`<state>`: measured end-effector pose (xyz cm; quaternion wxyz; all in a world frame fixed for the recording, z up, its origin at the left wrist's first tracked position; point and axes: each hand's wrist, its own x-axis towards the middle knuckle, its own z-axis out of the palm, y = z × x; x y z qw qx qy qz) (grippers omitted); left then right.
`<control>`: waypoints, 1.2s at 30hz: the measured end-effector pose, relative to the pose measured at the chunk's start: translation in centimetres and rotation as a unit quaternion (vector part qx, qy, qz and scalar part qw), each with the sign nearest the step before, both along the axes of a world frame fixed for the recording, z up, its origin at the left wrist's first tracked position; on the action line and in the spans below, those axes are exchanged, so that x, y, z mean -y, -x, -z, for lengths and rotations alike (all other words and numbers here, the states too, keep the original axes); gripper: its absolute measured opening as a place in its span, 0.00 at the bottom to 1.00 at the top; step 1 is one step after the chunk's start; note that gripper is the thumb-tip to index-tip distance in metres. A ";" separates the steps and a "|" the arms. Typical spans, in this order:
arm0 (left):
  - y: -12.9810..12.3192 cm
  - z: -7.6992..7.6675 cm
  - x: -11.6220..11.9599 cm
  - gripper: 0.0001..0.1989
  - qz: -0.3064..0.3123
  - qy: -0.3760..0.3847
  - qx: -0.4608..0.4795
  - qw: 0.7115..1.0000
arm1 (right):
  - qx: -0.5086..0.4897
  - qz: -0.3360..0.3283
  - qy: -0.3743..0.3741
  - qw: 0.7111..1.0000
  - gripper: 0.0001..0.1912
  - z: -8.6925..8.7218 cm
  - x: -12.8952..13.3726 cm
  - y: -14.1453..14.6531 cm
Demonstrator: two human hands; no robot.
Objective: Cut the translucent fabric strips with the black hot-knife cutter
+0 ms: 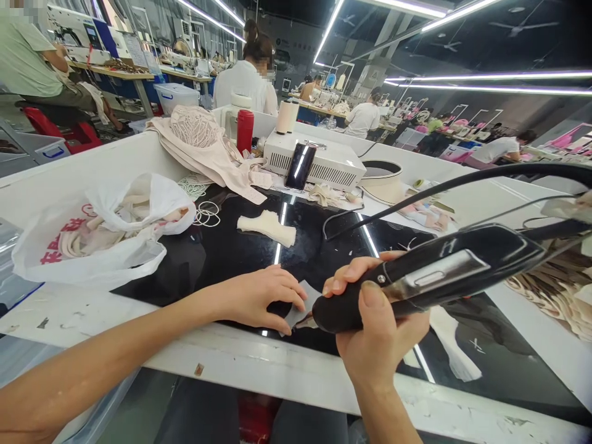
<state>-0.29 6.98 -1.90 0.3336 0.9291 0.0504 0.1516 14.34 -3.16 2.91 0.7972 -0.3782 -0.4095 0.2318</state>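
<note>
My right hand [379, 327] is wrapped round a black corded hand tool [439, 268] with a silver lever plate along its side. The tool's narrow metal tip [305, 320] points left, down at a small pale grey piece [298, 299] on the black tabletop. Fingers curved and thumb apart, my left hand [263, 300] rests at the left edge of this piece; dark tabletop shows between thumb and fingers. A cream shaped fabric piece [268, 227] lies beyond my left hand. Another cream piece [456, 345] lies to the right, partly behind my right hand.
A white plastic bag [115, 265] of fabric pieces sits at left. Behind are beige bra parts [203, 142], a red bottle [245, 131], a white vented box [319, 157], a black phone [300, 166] and a tape roll [382, 179]. The tool's thick cable [444, 185] arches right. Other people sit farther off.
</note>
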 end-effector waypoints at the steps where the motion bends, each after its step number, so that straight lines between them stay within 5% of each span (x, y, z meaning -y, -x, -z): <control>1: 0.0 0.0 0.0 0.14 0.001 -0.003 0.001 1.000 | 0.001 0.000 0.002 1.000 0.18 0.1 0.0 0.1; 10: 0.2 -0.4 0.0 0.12 0.007 -0.010 -0.011 1.000 | 0.004 -0.002 0.002 1.000 0.17 -0.3 0.1 -0.4; 18: -0.3 0.3 0.9 0.17 -0.024 -0.034 -0.003 0.999 | 0.021 0.127 -0.017 0.992 0.16 -0.9 -0.4 -3.6; 36: -0.3 0.8 1.3 0.22 -0.019 -0.060 -0.032 0.998 | 0.039 0.128 -0.016 0.991 0.18 0.6 -1.3 -4.0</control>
